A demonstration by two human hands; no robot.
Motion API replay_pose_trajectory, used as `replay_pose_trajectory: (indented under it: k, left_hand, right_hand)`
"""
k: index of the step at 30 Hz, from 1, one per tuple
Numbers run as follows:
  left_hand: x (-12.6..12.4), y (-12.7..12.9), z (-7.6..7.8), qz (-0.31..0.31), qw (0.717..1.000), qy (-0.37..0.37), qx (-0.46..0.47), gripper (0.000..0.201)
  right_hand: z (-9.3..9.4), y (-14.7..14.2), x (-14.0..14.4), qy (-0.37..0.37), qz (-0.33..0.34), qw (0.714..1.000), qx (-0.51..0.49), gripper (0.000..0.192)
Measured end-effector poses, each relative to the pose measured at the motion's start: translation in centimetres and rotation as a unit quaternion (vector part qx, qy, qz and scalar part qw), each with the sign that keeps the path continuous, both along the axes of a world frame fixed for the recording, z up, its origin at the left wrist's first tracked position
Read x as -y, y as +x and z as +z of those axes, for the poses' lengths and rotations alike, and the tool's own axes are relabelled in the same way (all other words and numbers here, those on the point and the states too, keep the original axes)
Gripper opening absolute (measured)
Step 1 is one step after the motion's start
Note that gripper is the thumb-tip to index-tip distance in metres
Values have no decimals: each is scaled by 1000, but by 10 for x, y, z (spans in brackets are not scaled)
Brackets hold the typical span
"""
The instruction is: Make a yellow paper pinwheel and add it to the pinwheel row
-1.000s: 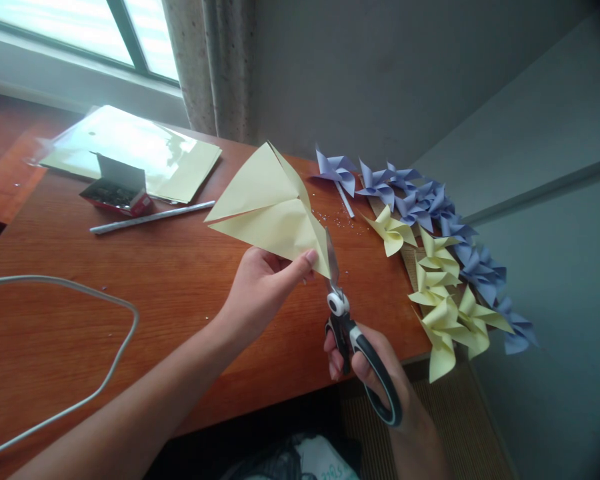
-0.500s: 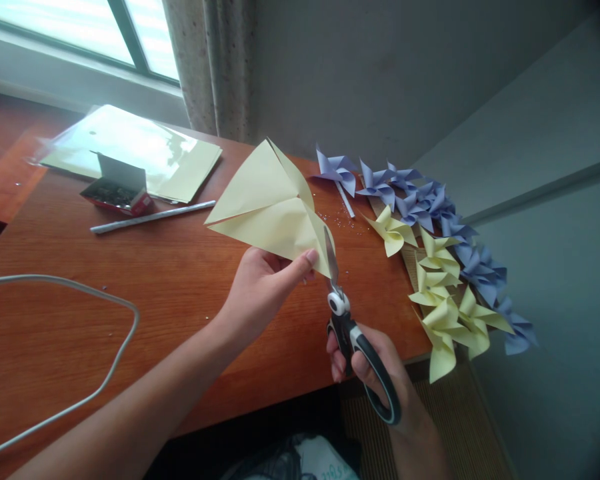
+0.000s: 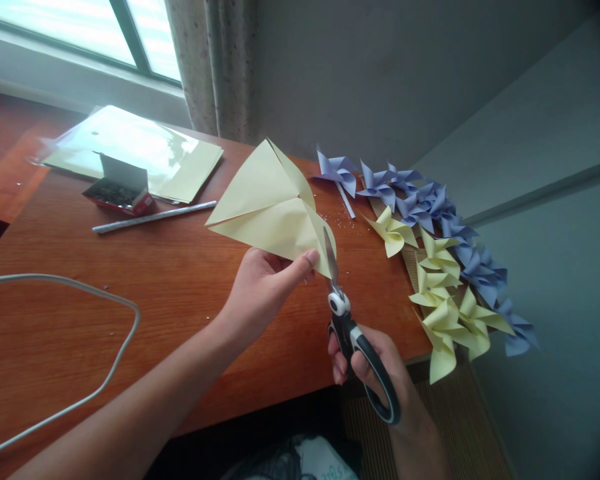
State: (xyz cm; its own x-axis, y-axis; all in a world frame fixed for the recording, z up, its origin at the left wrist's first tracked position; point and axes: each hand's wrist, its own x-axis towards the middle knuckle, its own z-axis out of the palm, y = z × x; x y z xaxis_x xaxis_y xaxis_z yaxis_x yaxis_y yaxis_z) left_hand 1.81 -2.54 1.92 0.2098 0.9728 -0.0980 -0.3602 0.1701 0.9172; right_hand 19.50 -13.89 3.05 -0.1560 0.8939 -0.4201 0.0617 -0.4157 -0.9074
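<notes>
We see a matte, pale yellow folded paper (image 3: 270,213) — crisp creases, pointed triangular flaps — held above the glossy wooden desk (image 3: 155,293), pinched at its lower corner by the left hand (image 3: 263,290). The right hand (image 3: 375,373) is wrapped around black-and-white scissors (image 3: 347,327), their steel blades biting into the paper's edge — 1 cut, near the thumb.

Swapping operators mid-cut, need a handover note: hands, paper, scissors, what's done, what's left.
Left hand: pinches the folded yellow paper near its lower corner, held above the table.
Right hand: grips the scissors, blades into the paper's corner edge.
Done: finished yellow pinwheels and blue pinwheels lie along the table's right end.
Left: this cut looks barely started; more yellow sheets wait at the far left.
</notes>
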Motion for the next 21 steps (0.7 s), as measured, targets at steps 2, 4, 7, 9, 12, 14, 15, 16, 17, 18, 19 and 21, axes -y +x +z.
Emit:
replay_pose_trajectory:
  k: [2,4,7,9,12,14,15,16,17,18,19,21]
  left_hand:
    - [0,0,0,0,1000,0,-1,21]
    - [0,0,0,2,1000,0,0,21]
    - [0,0,-1,2,1000,-2,3,22]
    - [0,0,-1,-1,1000,-2,2,22]
    - [0,0,-2,-2,1000,-1,-2,22]
    - [0,0,-1,0,1000,0,-6,22]
    - [0,0,-1,0,1000,1,-7,23]
    - [0,0,-1,0,1000,1,-8,23]
    - [0,0,-1,0,1000,0,-7,22]
    - [0,0,0,0,1000,-1,-7,22]
    - [0,0,0,0,1000,-3,-5,22]
    - [0,0,0,1,1000,-6,-1,22]
  right_hand:
    - [0,0,0,1,-1,1000,-1,51]
    - [0,-1,-1,-1,-4,1000,-3,51]
    - [0,-2,-1,-5,-8,1000,-3,51]
    - [1,-3,-1,-7,-10,1000,-3,51]
    - [1,-2,0,-10,-14,1000,-3,52]
    - [0,-2,1,-12,-16,1000,-4,52]
    - [0,-2,1,-13,-16,1000,-3,52]
    - [0,-1,1,-14,-16,1000,-3,53]
    - [0,-1,1,-14,-15,1000,-2,53]
    - [0,-1,1,-14,-15,1000,0,53]
    - [0,-1,0,-14,-14,1000,1,53]
    - [0,-2,0,-14,-13,1000,3,54]
